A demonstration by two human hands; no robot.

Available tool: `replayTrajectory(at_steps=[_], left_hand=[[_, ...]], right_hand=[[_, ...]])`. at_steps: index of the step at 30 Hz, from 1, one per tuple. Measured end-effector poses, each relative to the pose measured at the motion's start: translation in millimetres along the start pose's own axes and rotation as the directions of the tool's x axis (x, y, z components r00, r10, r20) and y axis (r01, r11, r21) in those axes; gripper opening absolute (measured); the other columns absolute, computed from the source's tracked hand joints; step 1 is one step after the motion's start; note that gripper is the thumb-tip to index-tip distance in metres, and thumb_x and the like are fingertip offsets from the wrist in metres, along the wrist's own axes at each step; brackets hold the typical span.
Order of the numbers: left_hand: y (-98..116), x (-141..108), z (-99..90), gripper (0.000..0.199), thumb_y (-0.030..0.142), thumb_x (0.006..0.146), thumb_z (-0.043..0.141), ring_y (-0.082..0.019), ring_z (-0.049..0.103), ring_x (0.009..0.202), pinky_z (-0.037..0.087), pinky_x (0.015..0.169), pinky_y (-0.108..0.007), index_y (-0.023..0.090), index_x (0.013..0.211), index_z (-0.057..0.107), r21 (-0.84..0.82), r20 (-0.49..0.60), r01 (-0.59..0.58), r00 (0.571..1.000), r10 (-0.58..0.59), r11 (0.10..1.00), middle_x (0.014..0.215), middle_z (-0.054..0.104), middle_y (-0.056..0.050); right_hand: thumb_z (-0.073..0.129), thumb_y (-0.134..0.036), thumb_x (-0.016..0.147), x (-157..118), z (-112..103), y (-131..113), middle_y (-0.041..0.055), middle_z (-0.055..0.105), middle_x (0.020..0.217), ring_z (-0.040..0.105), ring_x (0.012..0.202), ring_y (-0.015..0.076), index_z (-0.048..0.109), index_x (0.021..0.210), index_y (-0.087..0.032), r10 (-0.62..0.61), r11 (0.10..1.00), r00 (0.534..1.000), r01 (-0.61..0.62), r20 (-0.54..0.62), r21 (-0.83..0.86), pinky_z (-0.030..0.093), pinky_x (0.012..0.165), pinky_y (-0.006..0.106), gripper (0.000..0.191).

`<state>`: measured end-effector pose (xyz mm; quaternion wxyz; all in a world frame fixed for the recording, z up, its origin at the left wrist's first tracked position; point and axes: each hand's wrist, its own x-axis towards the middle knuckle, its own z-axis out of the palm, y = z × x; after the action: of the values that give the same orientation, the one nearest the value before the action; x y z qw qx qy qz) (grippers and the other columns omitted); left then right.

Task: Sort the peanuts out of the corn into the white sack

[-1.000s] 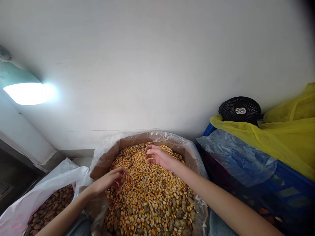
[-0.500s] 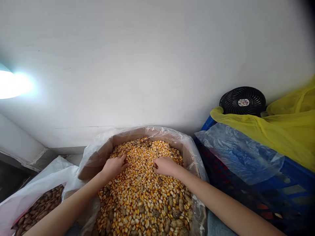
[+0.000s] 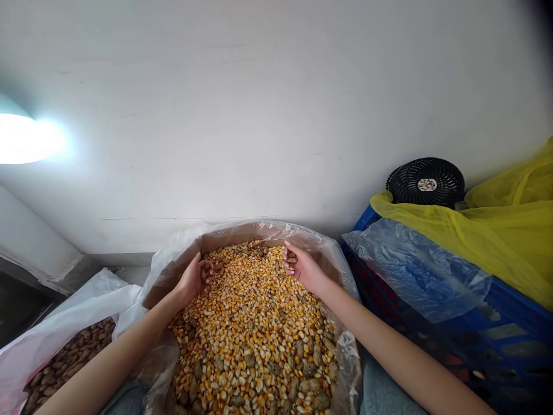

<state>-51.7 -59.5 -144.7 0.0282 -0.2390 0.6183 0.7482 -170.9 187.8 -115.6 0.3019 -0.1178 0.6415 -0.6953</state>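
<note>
Hands [image 3: 305,270] over corn [image 3: 254,323]; illegible fan label [image 3: 427,184]

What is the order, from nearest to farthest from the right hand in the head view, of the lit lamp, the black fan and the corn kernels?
1. Corn kernels, just below the right hand.
2. Black fan, off to the right, near the wall.
3. Lit lamp, at the far left edge.
</note>
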Motion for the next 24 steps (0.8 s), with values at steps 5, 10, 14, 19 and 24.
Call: replayTrajectory(at_steps=[5, 10, 14, 19, 24], left_hand=[[-9.8, 4.0, -1.7, 0.041, 0.056, 0.070, 0.040, -0.007, 0.032, 0.046, 0.025, 0.043, -0.019, 0.015, 0.066, 0.037, 0.419, -0.085, -0.120, 0.982, 0.170, 0.900, 0.054, 0.033, 0.003], [-2.9, 18.7, 6.4, 0.030, 0.043, 0.079, 0.035, -0.015, 0.050, 0.064, 0.031, 0.053, -0.022, 0.019, 0.095, 0.044, 0.932, 0.021, -0.145, 0.937, 0.350, 0.332, 0.071, 0.053, -0.002], [-0.2, 25.1, 12.7, 0.029, 0.033, 0.079, 0.039, -0.024, 0.054, 0.069, 0.033, 0.054, -0.027, 0.019, 0.104, 0.041, 0.999, 0.039, -0.047, 0.952, 0.303, 0.018, 0.079, 0.057, -0.008], [-8.6, 20.5, -2.4, 0.026, 0.039, 0.080, 0.034, -0.020, 0.053, 0.069, 0.031, 0.052, -0.024, 0.019, 0.093, 0.044, 0.987, -0.021, -0.031, 0.947, 0.321, 0.155, 0.078, 0.057, -0.006], [-8.3, 18.5, -11.5, 0.026, 0.040, 0.070, 0.053, -0.011, 0.042, 0.053, 0.024, 0.046, -0.019, 0.015, 0.074, 0.050, 0.669, -0.101, -0.164, 0.946, 0.307, 0.725, 0.060, 0.046, -0.001]], right_hand=[[0.039, -0.041, 0.075, 8.3, -3.4, 8.1, 0.0042, 0.056, 0.079, 0.052, 0.070, 0.0156, 0.055, 0.076, -0.018, -0.137, 0.486, 0.988, 0.005, -0.071, -0.874, 0.039, 0.063, 0.027, 0.028], [0.049, -0.022, 0.069, 23.7, 7.3, 23.3, 0.0132, 0.056, 0.073, 0.053, 0.077, 0.0269, 0.054, 0.063, -0.011, -0.126, 0.259, 0.986, -0.074, -0.110, -0.963, 0.037, 0.069, 0.037, 0.014], [0.049, -0.015, 0.065, 28.1, 8.5, 26.1, 0.0089, 0.054, 0.066, 0.052, 0.071, 0.0218, 0.051, 0.059, -0.012, -0.126, 0.330, 0.983, -0.085, -0.133, -0.940, 0.036, 0.065, 0.031, 0.007], [0.044, -0.032, 0.068, 28.8, -0.1, 18.0, 0.0012, 0.049, 0.060, 0.045, 0.056, 0.0123, 0.048, 0.065, -0.016, -0.082, 0.604, 0.983, -0.081, -0.164, -0.792, 0.030, 0.052, 0.023, 0.017], [0.034, -0.032, 0.067, 28.2, 3.2, 17.5, 0.0018, 0.046, 0.065, 0.045, 0.053, 0.0090, 0.040, 0.069, -0.016, 0.037, 0.860, 0.992, -0.093, -0.121, -0.502, 0.031, 0.045, 0.019, 0.018]])
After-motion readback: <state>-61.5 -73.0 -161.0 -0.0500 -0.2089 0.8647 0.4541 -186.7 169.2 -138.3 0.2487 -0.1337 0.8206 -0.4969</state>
